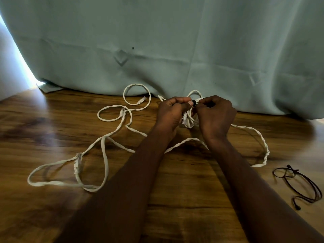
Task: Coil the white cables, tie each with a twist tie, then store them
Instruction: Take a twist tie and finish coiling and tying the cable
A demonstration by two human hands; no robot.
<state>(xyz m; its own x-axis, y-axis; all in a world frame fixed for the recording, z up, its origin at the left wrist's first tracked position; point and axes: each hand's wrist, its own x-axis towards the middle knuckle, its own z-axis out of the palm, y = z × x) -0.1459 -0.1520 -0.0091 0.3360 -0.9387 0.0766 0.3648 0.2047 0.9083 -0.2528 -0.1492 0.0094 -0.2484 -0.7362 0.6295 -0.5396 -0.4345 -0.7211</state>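
White flat cable, bunched into a small coil (190,118), sits between my two hands above the wooden table (184,181), close to the pale green curtain (175,41). My left hand (171,114) curls round the coil's left side, thumb pressed on top. My right hand (214,116) pinches a black twist tie (194,103) at the top of the bundle, fingers curled tight. I judge I am fastening the first coil: the tie looks wrapped round the strands, but I cannot tell whether it is twisted closed.

Much is left. A long twisted loop (263,148) runs out from under my right hand, and I cannot tell which cable it belongs to. To my left, loose cable (105,155) sprawls in wide, slack loops, its clear plastic plugs (77,163) lying on the wood. Spare ties (301,185), thin, dark and wiry, lie tangled near the right edge. No storage place shows.

The cable is ribbon-like and soft, holding bends loosely; the tabletop is glossy, with dark grain.
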